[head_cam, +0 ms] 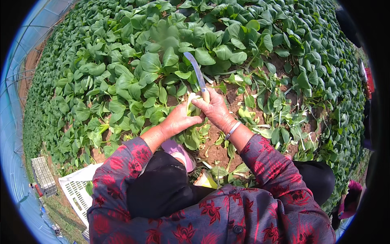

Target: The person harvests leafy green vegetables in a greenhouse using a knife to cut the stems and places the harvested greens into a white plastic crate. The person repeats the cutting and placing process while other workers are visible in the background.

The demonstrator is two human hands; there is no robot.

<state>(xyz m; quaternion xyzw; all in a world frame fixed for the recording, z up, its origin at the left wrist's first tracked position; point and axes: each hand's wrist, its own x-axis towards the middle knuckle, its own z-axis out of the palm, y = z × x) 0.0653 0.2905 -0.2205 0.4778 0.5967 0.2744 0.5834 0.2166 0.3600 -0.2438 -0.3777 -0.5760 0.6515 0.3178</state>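
Note:
My left hand [182, 117] is closed around the pale stalks of a leafy green plant [192, 103], whose leaves hang down below the hands. My right hand [215, 108] grips the light handle of a curved sickle-like knife [198, 72], its blade pointing up and away from me. The right thumb rests against the pale stalks, close beside the left hand. Broad-leaved greens [150, 62] stand just beyond the blade. Trimmed leaves [240, 172] lie on the brown soil below and to the right of my hands.
A white plastic crate [76, 195] stands at my left, with stacked crates [44, 177] farther out. Blue plastic sheeting [13, 122] on a frame borders the left. A red crate [369, 80] and people in dark clothing are at the right edge. My pink shoe [179, 154] is below the hands.

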